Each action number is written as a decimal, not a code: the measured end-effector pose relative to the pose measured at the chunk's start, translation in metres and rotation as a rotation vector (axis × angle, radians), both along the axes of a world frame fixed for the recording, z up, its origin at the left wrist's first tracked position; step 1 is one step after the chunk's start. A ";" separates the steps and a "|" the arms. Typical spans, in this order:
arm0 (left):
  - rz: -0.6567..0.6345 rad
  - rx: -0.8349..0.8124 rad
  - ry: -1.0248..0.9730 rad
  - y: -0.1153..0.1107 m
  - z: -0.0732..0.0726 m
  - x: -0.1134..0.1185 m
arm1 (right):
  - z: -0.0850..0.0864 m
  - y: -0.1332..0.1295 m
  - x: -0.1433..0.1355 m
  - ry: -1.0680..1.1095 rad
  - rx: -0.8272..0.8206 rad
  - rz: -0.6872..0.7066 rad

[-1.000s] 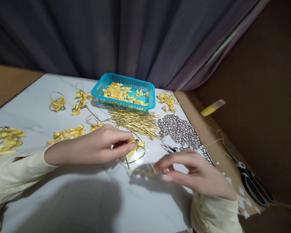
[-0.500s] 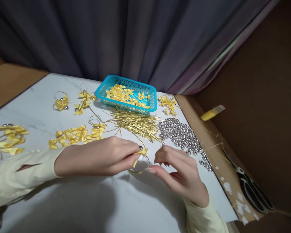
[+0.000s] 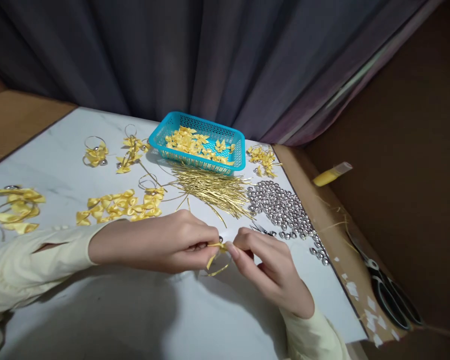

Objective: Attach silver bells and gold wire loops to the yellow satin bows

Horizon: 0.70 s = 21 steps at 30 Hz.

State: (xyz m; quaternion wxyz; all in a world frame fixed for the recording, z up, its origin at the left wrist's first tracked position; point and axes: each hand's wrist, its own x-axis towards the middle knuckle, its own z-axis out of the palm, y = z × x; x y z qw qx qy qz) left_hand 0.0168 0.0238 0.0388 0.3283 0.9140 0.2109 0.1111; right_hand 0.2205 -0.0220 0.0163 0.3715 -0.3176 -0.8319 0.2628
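Observation:
Over the front of the white board, my left hand [image 3: 168, 242] is closed in a pinch on a yellow ribbon bow [image 3: 212, 260]. A small silver bell [image 3: 221, 239] sits at the bow's upper edge, just beyond my fingertips. Below the bow hangs a curved loop of gold twist tie [image 3: 219, 271]. My right hand [image 3: 272, 265] is closed too, thumb and forefinger pinching the right side of the bow where the tie meets it. Fingers hide most of the bow and the exact point of the pinch.
Beyond my hands lie a pile of gold ties [image 3: 213, 190] and many silver bells [image 3: 279, 207]. A blue basket [image 3: 161, 135] holds yellow bows. More bows [image 3: 120, 205] lie at left. Black-handled scissors [image 3: 392, 297] and a yellow tube [image 3: 330, 175] are at right.
My right hand has moved left, and its thumb and forefinger have closed on the bow's right side. The left hand keeps its pinch. A dark pointed tool now shows behind my right hand.

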 end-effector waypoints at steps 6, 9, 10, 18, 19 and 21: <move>0.015 -0.099 -0.032 0.000 0.003 0.000 | 0.003 -0.004 0.002 0.055 -0.041 -0.013; 0.028 -0.112 -0.034 -0.001 0.005 0.000 | 0.003 -0.004 0.001 0.072 -0.021 -0.003; 0.031 -0.112 -0.035 -0.001 0.005 0.000 | 0.003 -0.004 0.000 0.073 -0.015 -0.004; 0.053 -0.091 -0.034 0.003 -0.008 0.001 | 0.005 -0.009 0.003 0.076 0.051 -0.071; 0.053 -0.091 -0.031 0.004 -0.010 0.001 | 0.006 -0.011 0.005 0.088 0.054 -0.104; 0.050 -0.091 -0.026 0.006 -0.013 0.002 | 0.007 -0.013 0.011 0.118 0.066 -0.178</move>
